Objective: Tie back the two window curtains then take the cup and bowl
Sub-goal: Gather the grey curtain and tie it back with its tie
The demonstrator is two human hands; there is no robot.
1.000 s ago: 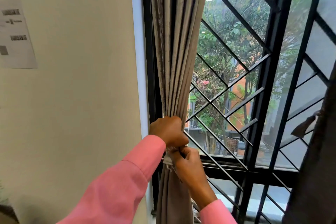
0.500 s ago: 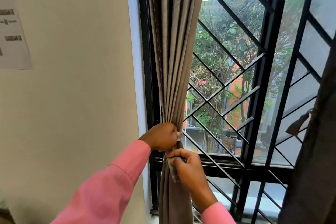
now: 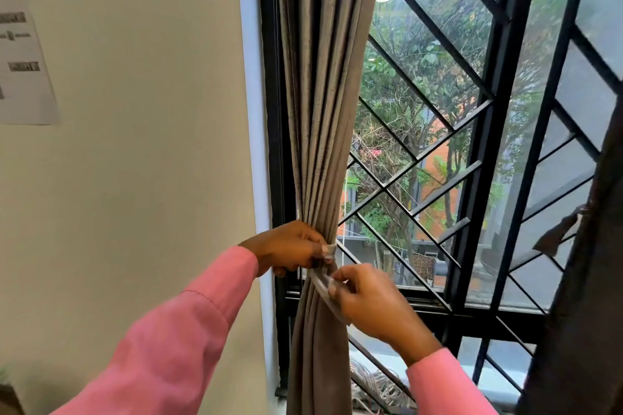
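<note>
The left grey-brown curtain (image 3: 320, 111) hangs bunched into a narrow column against the left side of the window. A thin pale tie-back strap (image 3: 322, 283) wraps its waist. My left hand (image 3: 290, 251) pinches one end of the strap against the curtain's right edge. My right hand (image 3: 371, 303) holds the other end, pulled down and to the right. The second, darker curtain (image 3: 586, 280) hangs at the right edge, with a loose strap end (image 3: 556, 232) sticking out to its left. No cup or bowl is in view.
A black window frame with a diagonal metal grille (image 3: 472, 152) stands behind the curtain, trees and an orange building beyond it. A cream wall (image 3: 151, 145) fills the left, with a printed paper sheet (image 3: 23, 67) taped to it.
My hands have parted. The right hand has drawn the strap end down and right, away from the curtain; the left hand has shifted to pinch the strap at the curtain's waist.
</note>
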